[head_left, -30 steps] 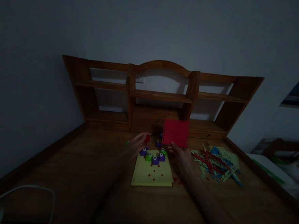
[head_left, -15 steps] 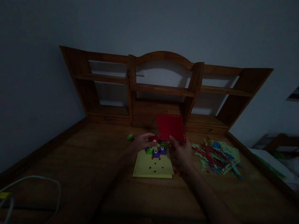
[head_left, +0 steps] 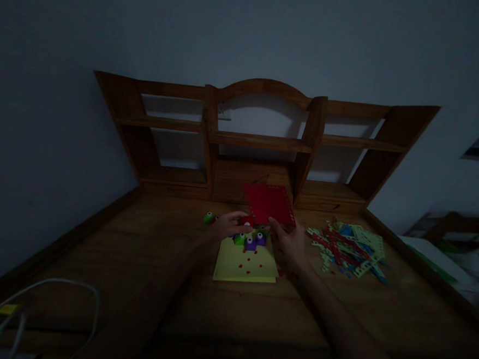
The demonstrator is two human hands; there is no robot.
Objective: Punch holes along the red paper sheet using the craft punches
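Note:
My right hand pinches the lower edge of a red sheet of paper, which has small cut-outs along its borders. My left hand is closed round a small red craft punch with a pale button, by the sheet's lower left corner. Whether the paper sits in the punch's slot I cannot tell. Below the hands, a purple craft punch and a green craft punch stand on yellow paper, among small red paper bits. Another green punch stands left of my left hand.
A heap of punched strips and sheets in red, blue and pale yellow lies on the right of the wooden desk. A wooden shelf unit stands along the back. A white cable loops at front left.
The red sheet has shifted a little to the left and tilted in my right hand. My left hand keeps its hold on the red punch, nearly in place.

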